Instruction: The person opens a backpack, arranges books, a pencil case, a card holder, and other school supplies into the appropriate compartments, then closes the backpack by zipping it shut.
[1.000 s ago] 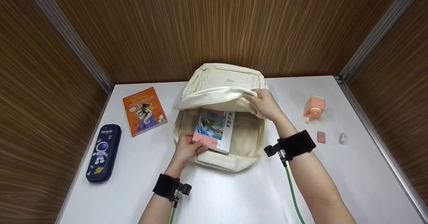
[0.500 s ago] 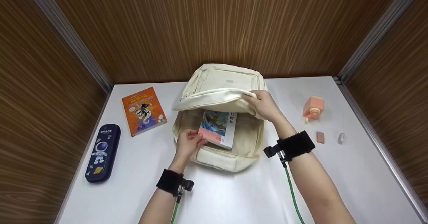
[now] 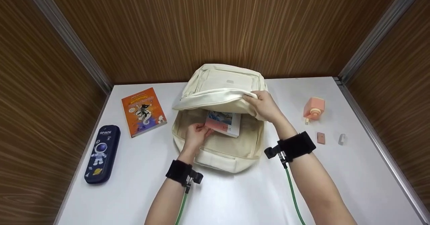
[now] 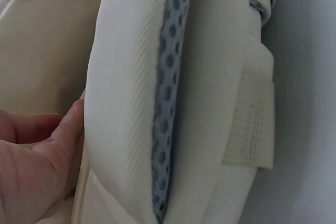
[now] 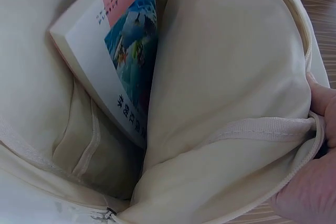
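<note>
One book (image 3: 224, 124), pinched by the left hand (image 3: 195, 137), is inside the bag (image 3: 235, 147), partly hidden by the raised flap (image 3: 215, 99) that the right hand (image 3: 266, 107) grips.

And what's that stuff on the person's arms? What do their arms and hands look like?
Both the left hand and right hand are bare, with no gloves, and no sleeves show on the forearms. Each wrist wears a wide black strap: left strap, right strap. Each strap has a small black camera sticking out, and a thin green cable trailing down.
</note>
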The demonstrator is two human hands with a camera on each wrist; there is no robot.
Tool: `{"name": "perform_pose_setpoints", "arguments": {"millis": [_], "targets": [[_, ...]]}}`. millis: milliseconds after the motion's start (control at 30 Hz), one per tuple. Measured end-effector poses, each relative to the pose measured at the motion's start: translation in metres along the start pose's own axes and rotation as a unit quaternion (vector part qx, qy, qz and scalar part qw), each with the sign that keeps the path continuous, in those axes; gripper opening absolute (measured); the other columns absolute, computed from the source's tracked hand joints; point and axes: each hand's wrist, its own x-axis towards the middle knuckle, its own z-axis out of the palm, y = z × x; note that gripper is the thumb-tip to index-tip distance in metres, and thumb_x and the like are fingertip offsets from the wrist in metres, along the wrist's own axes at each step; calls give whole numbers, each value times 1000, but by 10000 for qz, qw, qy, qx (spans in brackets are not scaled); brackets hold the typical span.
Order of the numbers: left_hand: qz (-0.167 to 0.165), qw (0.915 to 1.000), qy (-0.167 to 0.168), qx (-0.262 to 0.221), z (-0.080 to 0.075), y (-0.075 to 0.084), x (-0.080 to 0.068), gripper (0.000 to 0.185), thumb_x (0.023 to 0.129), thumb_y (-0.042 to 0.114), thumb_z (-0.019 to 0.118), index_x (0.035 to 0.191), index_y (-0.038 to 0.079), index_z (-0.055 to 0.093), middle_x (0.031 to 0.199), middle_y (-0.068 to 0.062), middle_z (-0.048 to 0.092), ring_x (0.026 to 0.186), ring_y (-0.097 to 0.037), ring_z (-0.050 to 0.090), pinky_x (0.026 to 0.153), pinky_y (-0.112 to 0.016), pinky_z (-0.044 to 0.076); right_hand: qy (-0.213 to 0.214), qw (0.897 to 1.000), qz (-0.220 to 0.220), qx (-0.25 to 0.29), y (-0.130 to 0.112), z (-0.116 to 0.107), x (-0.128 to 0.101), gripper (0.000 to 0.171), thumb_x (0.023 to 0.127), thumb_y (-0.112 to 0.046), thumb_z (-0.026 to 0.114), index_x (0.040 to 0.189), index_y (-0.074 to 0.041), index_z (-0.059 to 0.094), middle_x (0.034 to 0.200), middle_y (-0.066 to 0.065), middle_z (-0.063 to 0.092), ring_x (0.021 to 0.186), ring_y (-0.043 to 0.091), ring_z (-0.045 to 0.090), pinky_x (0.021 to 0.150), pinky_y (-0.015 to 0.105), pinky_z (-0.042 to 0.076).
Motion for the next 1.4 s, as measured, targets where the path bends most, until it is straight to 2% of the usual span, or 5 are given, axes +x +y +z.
{"name": "perform_pose_setpoints", "arguments": {"millis": [200, 467, 633, 1167, 1400], "targets": [[221, 9873, -212, 1558, -1, -2, 0, 35, 93, -4, 56, 125, -19, 51, 120, -32, 59, 114, -37, 59, 94, -39, 49, 65, 9999, -24, 79, 1, 1, -1, 35, 99, -24, 61, 79, 5, 62, 65, 4, 55, 59, 14, 50, 53, 23, 42], [230, 8927, -1017, 4384, -4, -6, -20, 63, 95, 17, 63, 144, -10, 36, 134, -28, 52, 126, -38, 49, 105, -47, 38, 370, 9992, -84, 78, 4, 0, 4, 35, 97, -28, 64, 71, -5, 57, 62, -2, 51, 60, 12, 49, 56, 23, 41], [178, 8691, -1227, 4789, -3, -9, -27, 66, 95, 18, 62, 148, -8, 32, 144, -27, 43, 121, -33, 53, 106, -45, 38, 537, 9980, 224, 259, 4, -2, 13, 38, 97, -32, 62, 70, -9, 51, 56, -6, 40, 52, 7, 39, 50, 21, 34], [954, 8898, -1189, 4301, -19, -13, -26, 51, 97, 13, 58, 143, -4, 44, 137, -24, 53, 127, -35, 50, 106, -43, 38, 893, 9789, 1558, 972, 31, 2, 32, 28, 101, -31, 57, 88, -7, 59, 71, -3, 50, 72, 13, 51, 68, 25, 44], [2942, 8747, 841, 3758, -65, -4, -10, 19, 88, -8, 55, 103, -7, 68, 97, -17, 65, 87, -31, 64, 78, -41, 53, 780, 9752, 1546, 1377, 31, 10, 26, 27, 101, -29, 57, 87, -6, 56, 72, -2, 52, 68, 11, 54, 63, 25, 47]]}}
